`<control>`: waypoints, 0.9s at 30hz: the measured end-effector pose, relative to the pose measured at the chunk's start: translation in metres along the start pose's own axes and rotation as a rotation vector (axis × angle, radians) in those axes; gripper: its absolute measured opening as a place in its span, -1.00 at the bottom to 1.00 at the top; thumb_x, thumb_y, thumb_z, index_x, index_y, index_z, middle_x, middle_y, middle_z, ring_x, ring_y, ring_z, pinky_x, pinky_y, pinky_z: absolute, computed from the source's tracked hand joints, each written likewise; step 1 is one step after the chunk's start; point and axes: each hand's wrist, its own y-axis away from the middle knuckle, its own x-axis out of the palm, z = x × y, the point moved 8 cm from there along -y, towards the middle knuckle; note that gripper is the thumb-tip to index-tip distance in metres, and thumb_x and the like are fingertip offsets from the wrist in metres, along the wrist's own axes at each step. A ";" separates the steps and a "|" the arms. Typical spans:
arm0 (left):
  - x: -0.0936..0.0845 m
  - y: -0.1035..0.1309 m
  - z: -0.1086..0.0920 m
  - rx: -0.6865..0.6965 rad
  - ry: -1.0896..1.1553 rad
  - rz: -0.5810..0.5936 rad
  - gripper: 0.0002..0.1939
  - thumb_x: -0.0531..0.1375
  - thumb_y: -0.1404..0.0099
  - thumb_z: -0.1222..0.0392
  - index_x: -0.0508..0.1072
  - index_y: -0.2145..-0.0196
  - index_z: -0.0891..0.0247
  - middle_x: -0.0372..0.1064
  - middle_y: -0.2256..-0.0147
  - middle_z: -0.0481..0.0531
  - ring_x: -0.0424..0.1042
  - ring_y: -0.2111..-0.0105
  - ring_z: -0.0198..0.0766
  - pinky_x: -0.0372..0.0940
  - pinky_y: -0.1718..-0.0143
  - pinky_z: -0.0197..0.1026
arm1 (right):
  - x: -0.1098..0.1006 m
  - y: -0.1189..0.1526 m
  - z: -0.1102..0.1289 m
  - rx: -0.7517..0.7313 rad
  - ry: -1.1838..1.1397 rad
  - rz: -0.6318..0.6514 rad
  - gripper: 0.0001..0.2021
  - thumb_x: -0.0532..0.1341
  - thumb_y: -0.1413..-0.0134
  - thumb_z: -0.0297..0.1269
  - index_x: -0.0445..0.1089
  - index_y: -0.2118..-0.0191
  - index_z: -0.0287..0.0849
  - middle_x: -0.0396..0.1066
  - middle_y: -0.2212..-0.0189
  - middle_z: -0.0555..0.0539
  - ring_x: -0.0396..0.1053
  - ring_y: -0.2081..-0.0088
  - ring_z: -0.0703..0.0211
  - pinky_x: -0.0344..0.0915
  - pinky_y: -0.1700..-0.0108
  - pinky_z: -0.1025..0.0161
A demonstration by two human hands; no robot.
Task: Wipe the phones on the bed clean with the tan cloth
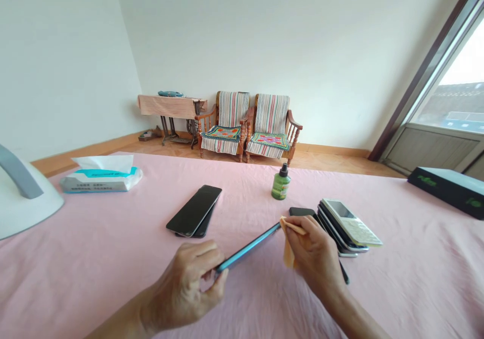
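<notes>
My left hand (194, 281) grips the near left end of a smartphone (249, 247), which is tilted so its blue edge faces me. At the phone's far right end, my right hand (312, 245) pinches a yellowish cloth (289, 252) against the corner. Part of the cloth hangs below my fingers. Two dark phones (194, 210) lie one on the other, beyond my left hand. Just right of my right hand is a stack of several phones (338, 228), topped by a white keypad phone (351, 220). Another dark phone (302, 211) is partly hidden behind my right hand.
A green spray bottle (280, 183) stands upright beyond the held phone. On the pink tablecloth (124, 258) are a tissue pack (101, 174) at the left and a black box (446, 190) at the far right. A white rounded object (26, 203) sits at the left edge.
</notes>
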 end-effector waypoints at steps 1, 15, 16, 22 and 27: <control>-0.002 0.000 0.007 -0.014 0.017 0.024 -0.85 0.08 -0.22 0.40 0.29 0.48 0.26 0.10 0.59 -0.14 0.18 0.59 -0.38 0.04 0.53 -0.29 | 0.000 0.000 -0.003 0.034 -0.003 0.008 -0.83 0.15 -0.14 -0.18 0.42 0.29 -0.13 0.40 0.36 -0.05 0.40 0.33 0.15 0.28 0.29 0.26; -0.006 -0.002 0.027 -0.030 -0.141 -0.007 -0.82 0.14 -0.35 0.25 0.45 0.11 0.25 0.38 0.41 -0.03 0.39 0.45 -0.33 0.24 0.43 -0.33 | 0.026 0.015 -0.011 0.335 -0.375 0.173 -0.75 0.21 0.00 -0.11 0.40 0.31 -0.21 0.44 0.43 -0.05 0.36 0.39 0.15 0.25 0.37 0.32; -0.008 -0.002 0.029 -0.031 -0.185 -0.021 -0.82 0.14 -0.35 0.23 0.46 0.11 0.25 0.37 0.42 -0.03 0.39 0.46 -0.33 0.24 0.44 -0.32 | 0.028 0.017 -0.007 0.328 -0.384 0.174 -0.75 0.20 -0.01 -0.10 0.40 0.31 -0.21 0.45 0.43 -0.06 0.36 0.39 0.15 0.26 0.36 0.32; -0.012 -0.008 0.025 -0.031 -0.366 -0.009 -0.77 0.06 -0.41 0.16 0.47 0.15 0.28 0.37 0.43 0.00 0.34 0.44 -0.25 0.25 0.41 -0.23 | 0.038 0.030 0.008 0.251 -0.389 0.230 -0.79 0.17 -0.09 -0.14 0.40 0.30 -0.18 0.47 0.39 -0.07 0.40 0.36 0.16 0.29 0.33 0.34; -0.003 -0.010 0.009 0.002 -0.366 -0.006 -0.76 0.05 -0.41 0.24 0.41 0.03 0.33 0.40 0.37 0.05 0.35 0.38 -0.20 0.30 0.33 -0.16 | 0.035 0.032 0.020 0.083 -0.289 0.219 -0.89 0.13 -0.13 -0.27 0.38 0.30 -0.14 0.44 0.42 -0.02 0.40 0.38 0.20 0.32 0.34 0.34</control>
